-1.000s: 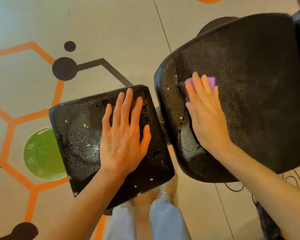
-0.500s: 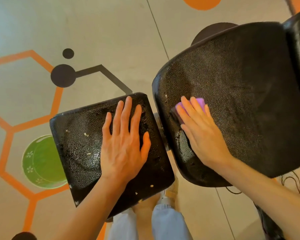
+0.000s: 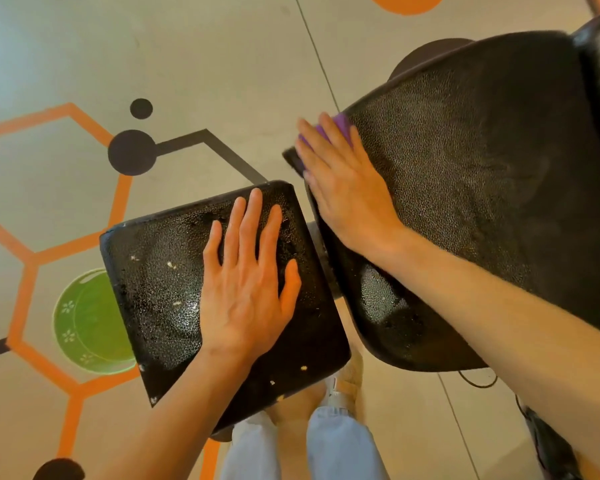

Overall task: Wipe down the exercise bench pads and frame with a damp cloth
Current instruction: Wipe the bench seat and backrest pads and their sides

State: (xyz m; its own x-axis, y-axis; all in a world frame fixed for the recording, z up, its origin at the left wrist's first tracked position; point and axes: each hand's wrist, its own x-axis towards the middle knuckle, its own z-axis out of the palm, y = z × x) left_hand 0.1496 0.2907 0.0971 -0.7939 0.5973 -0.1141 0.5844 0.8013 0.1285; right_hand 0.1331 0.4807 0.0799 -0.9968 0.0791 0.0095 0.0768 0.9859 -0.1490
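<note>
Two black textured bench pads fill the view. The small square pad (image 3: pixel 153 289) lies lower left, flecked with pale crumbs, and my left hand (image 3: pixel 246 282) rests flat on it with fingers spread. The large back pad (image 3: pixel 482 202) slopes up to the right. My right hand (image 3: pixel 343 181) presses a purple cloth (image 3: pixel 340 124) against that pad's left edge; only the cloth's tips show past my fingers. The metal frame joint (image 3: pixel 317 237) peeks out in the gap between the pads.
A green plate (image 3: pixel 84 323) sits on the floor, partly under the small pad. The floor has orange hexagon lines and black dots. My legs and feet (image 3: pixel 340 386) stand below the pads. A dark cable (image 3: pixel 478 381) loops on the floor at lower right.
My right hand has slid the purple cloth left and outward to the back pad's left edge. My left hand has stayed flat on the small pad.
</note>
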